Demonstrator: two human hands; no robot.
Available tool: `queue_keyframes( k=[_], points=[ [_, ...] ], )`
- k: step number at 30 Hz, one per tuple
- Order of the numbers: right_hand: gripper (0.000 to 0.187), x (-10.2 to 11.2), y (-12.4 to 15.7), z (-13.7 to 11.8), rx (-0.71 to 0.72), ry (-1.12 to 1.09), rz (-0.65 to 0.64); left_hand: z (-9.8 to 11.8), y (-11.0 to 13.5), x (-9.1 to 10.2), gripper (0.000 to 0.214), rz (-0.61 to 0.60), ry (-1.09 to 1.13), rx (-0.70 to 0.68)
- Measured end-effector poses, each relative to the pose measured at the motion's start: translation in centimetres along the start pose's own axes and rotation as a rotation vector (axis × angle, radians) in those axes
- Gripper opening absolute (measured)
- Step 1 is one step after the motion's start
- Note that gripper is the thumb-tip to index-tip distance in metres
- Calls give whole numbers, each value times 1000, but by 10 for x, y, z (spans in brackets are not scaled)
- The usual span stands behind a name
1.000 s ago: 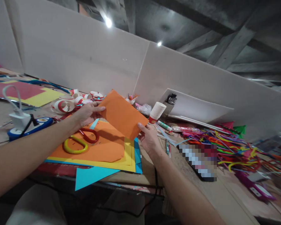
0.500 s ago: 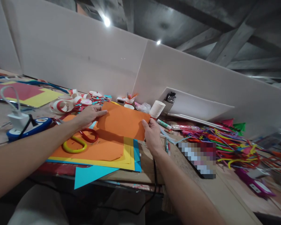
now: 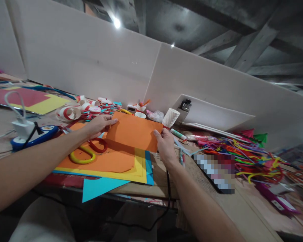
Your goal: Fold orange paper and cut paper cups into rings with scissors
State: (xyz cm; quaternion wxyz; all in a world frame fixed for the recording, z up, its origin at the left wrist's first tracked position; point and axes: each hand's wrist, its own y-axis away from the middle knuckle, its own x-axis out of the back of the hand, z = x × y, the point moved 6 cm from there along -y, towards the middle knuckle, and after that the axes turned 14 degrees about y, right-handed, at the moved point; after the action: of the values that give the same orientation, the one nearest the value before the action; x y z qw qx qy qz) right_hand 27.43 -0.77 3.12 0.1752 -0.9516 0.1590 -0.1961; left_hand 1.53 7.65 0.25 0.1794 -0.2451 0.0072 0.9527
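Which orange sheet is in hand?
The smaller sheet, held between left hand and right hand; the other orange sheet lies on yellow paper, under the scissors.

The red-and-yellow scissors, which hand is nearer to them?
Left. The left hand is just beyond the scissors, near their handles; the right hand is farther off, to their right.

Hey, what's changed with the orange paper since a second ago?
The orange paper has turned straighter; its top corner came down, so the white cup behind it shows now. The left hand and right hand both kept hold. The scissors stayed on the paper pile.
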Motion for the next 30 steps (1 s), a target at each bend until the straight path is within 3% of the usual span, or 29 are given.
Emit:
queue_keyframes(
  k=[7,12,24,30],
  points=[
    [27,-8,4,0,-35,-134,-83,-2,5,-9,16,25,214,65],
    [36,-16,8,4,-213,-325,-152,-1,6,-9,12,57,202,27],
    [28,-17,11,2,-166,-197,-160,9,1,-2,9,87,246,-95],
    [30,-18,12,0,-158,-176,-158,8,-2,8,8,178,249,-115]
  ],
)
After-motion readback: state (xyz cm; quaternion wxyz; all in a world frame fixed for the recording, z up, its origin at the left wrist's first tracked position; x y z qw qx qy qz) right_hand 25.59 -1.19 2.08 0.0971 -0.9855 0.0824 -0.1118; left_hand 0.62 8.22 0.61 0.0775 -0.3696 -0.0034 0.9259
